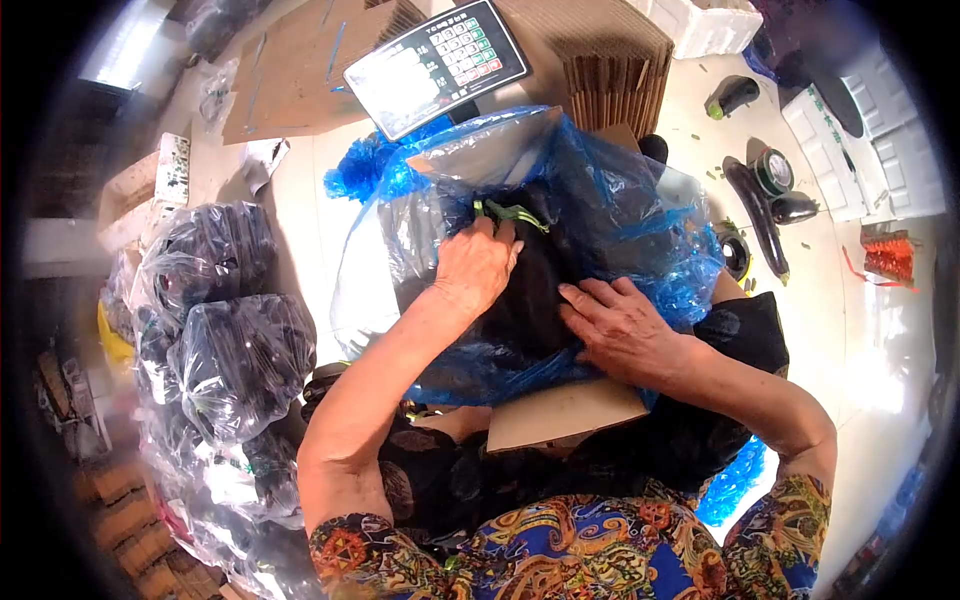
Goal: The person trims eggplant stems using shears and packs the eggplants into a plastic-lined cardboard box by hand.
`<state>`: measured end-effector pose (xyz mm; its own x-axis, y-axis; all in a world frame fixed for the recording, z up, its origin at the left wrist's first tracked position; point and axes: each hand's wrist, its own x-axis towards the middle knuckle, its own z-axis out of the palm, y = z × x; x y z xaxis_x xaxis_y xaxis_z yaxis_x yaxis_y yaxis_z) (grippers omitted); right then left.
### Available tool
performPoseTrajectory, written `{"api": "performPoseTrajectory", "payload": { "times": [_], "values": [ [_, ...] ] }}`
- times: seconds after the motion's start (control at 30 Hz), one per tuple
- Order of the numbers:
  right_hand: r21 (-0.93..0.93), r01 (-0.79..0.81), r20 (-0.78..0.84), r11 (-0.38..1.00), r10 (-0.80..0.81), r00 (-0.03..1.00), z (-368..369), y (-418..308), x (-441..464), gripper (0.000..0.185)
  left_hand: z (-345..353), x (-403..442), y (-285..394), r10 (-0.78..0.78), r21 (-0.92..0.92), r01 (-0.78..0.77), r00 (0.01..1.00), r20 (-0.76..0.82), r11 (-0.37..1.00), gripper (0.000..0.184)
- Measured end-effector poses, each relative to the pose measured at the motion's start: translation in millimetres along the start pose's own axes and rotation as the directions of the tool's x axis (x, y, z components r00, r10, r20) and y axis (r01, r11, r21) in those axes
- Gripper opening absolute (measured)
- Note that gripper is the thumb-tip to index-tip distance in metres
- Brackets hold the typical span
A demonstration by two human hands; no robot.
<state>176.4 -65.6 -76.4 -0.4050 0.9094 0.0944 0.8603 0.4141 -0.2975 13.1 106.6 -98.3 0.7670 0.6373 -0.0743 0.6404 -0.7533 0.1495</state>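
Note:
A cardboard box lined with a blue plastic bag stands before me. Dark eggplants lie inside it, with green stems near the top. My left hand is at the green stem, its fingers curled round it. To the right, my right hand rests on the dark eggplants with its fingers spread. The bag's edges stand up around both hands.
A scale display stands beyond the box, near folded cardboard. Bagged dark produce is piled at left. Loose eggplants, a tape roll and white foam boxes lie at right.

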Motion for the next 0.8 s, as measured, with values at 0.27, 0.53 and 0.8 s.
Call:
{"api": "performPoseTrajectory", "payload": {
  "times": [0.27, 0.53, 0.8],
  "values": [
    [-0.04, -0.127, 0.126, 0.991, 0.131, 0.983, 19.0, -13.9, -3.4, 0.037, -8.2, -1.6, -6.2, 0.192, -0.03, -0.19, 0.979, 0.076, 0.981, 0.04],
    [0.135, -0.183, 0.457, 0.974, 0.103, 0.884, -47.3, -9.3, -29.9, 0.013, 21.9, -26.8, 14.5, 0.633, 0.006, -0.634, 0.773, 0.033, 0.773, 0.049],
    [0.14, -0.271, 0.261, 0.952, 0.229, 0.938, -81.2, -9.2, -32.5, 0.01, 7.4, -22.7, 24.6, 0.665, 0.069, -0.684, 0.724, 0.186, 0.726, 0.039]
  ]
}}
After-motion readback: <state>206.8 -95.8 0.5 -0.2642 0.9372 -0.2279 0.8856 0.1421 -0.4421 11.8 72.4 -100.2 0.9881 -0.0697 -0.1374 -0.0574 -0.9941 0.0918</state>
